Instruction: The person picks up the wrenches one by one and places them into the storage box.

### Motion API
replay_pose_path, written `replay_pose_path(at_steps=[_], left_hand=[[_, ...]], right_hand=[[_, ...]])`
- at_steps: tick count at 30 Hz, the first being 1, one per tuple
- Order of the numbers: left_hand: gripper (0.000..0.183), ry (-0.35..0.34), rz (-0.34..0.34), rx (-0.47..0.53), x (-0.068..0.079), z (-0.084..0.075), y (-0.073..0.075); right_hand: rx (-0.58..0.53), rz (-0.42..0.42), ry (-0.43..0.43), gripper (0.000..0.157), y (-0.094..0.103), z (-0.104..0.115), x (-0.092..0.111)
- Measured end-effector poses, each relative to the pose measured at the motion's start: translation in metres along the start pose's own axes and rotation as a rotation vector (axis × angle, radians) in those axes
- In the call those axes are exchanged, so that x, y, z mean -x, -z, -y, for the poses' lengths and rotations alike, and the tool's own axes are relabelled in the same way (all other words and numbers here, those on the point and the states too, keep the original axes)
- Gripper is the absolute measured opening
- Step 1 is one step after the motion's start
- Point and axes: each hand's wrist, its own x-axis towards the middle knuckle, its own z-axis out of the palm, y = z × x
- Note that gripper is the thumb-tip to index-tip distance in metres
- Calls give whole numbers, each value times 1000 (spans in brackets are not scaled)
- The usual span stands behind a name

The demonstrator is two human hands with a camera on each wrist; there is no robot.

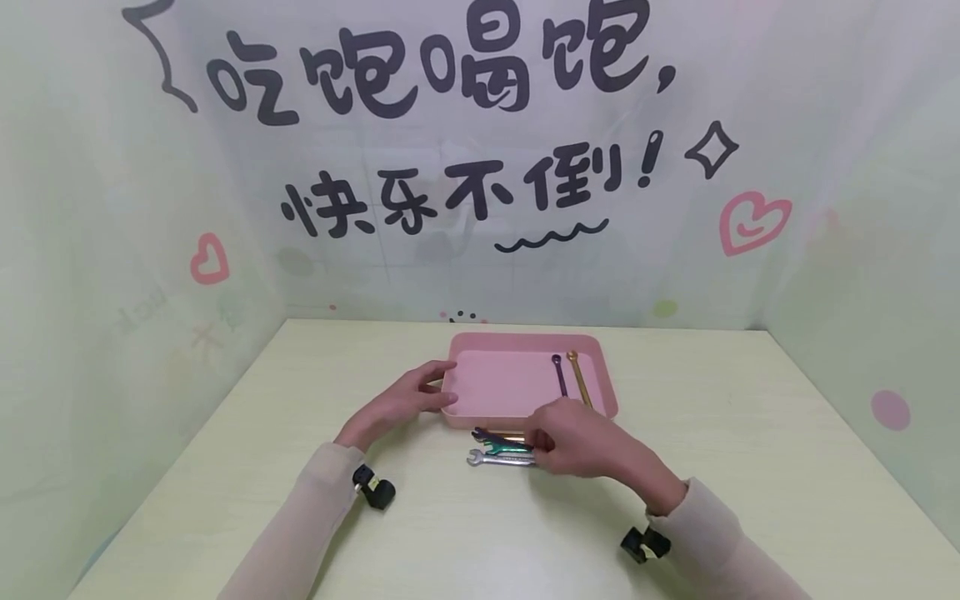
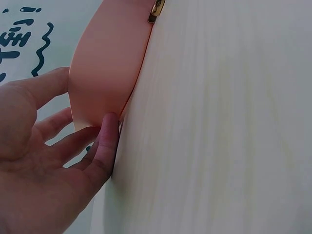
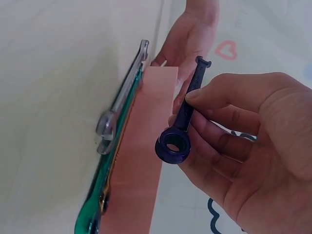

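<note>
Okay, the right hand has its grip clamped on a dark purple wrench just off the pink tray's 6 o'clock wall, near a silver wrench and green wrench. Left hand is clamped on the tray at 9; two more wrenches lie inside around 3.
</note>
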Motion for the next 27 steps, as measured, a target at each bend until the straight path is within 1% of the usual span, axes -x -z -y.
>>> replay_pose_path(at_steps=[5, 9, 16, 22, 27], left_hand=[[71, 0, 6, -4, 0, 1, -1], [71, 4, 0, -14, 1, 1, -1], [71, -16, 0, -18, 1, 1, -1], [71, -10, -9, -15, 1, 0, -1], [70, -8, -11, -17, 0, -1, -1]], right_hand=[[5, -41, -5, 7, 8, -3, 3], [-3, -62, -26, 6, 12, -4, 3], [26, -95, -43, 6, 12, -7, 2], [-1, -132, -61, 6, 12, -9, 1], [0, -173, -71, 5, 13, -9, 0]])
